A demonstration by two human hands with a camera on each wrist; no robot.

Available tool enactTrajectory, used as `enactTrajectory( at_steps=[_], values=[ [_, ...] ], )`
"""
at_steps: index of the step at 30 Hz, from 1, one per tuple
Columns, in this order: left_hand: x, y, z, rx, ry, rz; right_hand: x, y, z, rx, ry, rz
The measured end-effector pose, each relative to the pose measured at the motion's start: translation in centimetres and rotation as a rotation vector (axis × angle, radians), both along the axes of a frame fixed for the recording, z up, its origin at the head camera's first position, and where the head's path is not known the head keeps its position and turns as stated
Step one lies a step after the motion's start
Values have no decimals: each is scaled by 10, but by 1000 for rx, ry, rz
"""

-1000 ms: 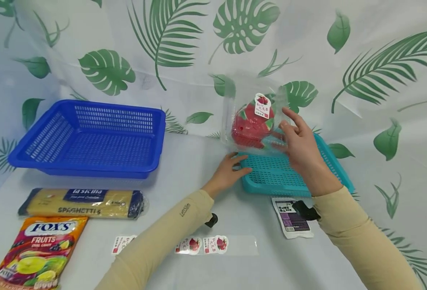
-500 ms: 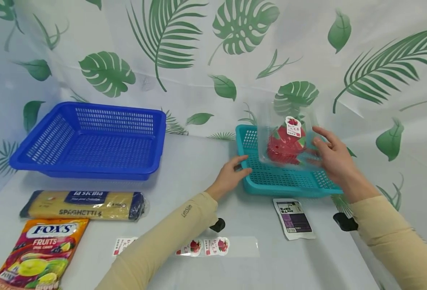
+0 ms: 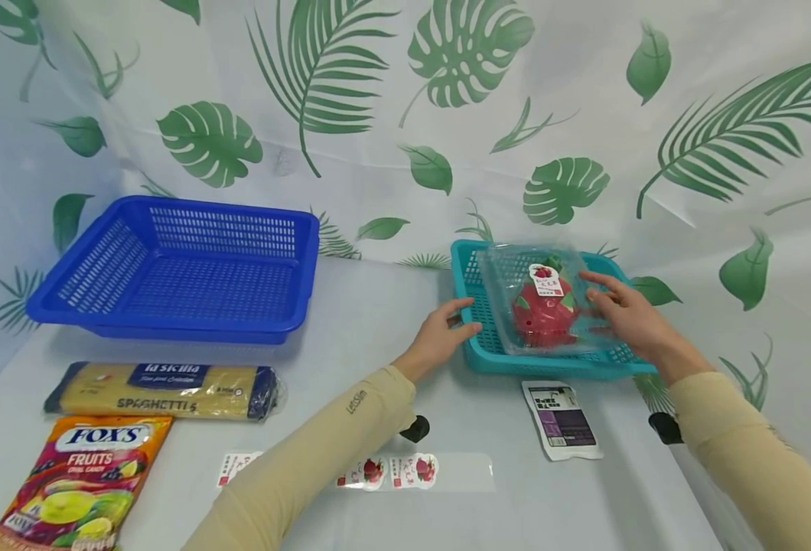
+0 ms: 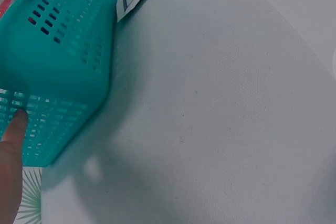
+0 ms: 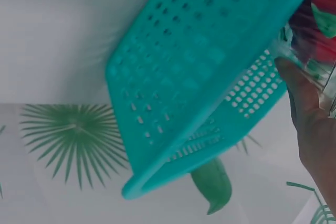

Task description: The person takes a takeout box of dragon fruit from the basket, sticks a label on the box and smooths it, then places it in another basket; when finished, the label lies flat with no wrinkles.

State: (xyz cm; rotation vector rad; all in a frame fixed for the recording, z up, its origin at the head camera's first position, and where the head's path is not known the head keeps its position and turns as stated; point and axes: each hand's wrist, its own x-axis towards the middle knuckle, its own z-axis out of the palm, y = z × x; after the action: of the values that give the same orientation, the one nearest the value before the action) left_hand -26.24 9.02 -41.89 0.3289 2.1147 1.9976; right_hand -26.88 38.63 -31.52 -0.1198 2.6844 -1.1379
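In the head view my right hand [image 3: 622, 314] holds the right side of a clear plastic container [image 3: 584, 268]. The container, with a red dragon fruit [image 3: 546, 325] inside and a fruit sticker [image 3: 546, 280] on its lid, sits tilted within the turquoise basket [image 3: 550, 367]. The right wrist view shows my thumb [image 5: 302, 90] at the container's edge, above the basket rim; the other fingers are mostly hidden. My left hand [image 3: 438, 337] is at the basket's left end, fingers extended to the rim. A fingertip touches the perforated end wall in the left wrist view.
A blue basket [image 3: 171, 325] stands at the left. Before it lie a spaghetti pack [image 3: 171, 392] and a candy bag [image 3: 78, 482]. A white-and-purple packet [image 3: 562, 421] lies in front of the turquoise basket. A strip of fruit stickers [image 3: 414, 471] lies partly behind the left sleeve.
My right hand has moved right and then lowered the dragon fruit container into the turquoise basket. The left hand has stayed at the basket's left end.
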Motion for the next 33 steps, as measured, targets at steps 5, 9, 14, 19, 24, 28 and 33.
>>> enactTrajectory(
  at_steps=[5,9,14,19,24,28,33],
  values=[
    [-1,0,1,-7,-4,2,-8,7,-9,-5,-42,18],
    [-1,0,2,-18,-11,-5,-12,12,-16,-19,-81,28],
    [-1,0,3,-33,-11,-9,-14,16,-21,-22,-132,30],
    [-1,0,4,-42,-17,-5,-18,15,-24,13,-197,10],
    [-1,0,4,-47,-24,0,-21,15,-27,43,-243,-13],
    [-1,0,3,-46,-15,-6,-24,15,-31,33,-271,-26],
    [0,-1,4,-51,-19,-3,-24,17,-33,36,-283,-15]
  ],
)
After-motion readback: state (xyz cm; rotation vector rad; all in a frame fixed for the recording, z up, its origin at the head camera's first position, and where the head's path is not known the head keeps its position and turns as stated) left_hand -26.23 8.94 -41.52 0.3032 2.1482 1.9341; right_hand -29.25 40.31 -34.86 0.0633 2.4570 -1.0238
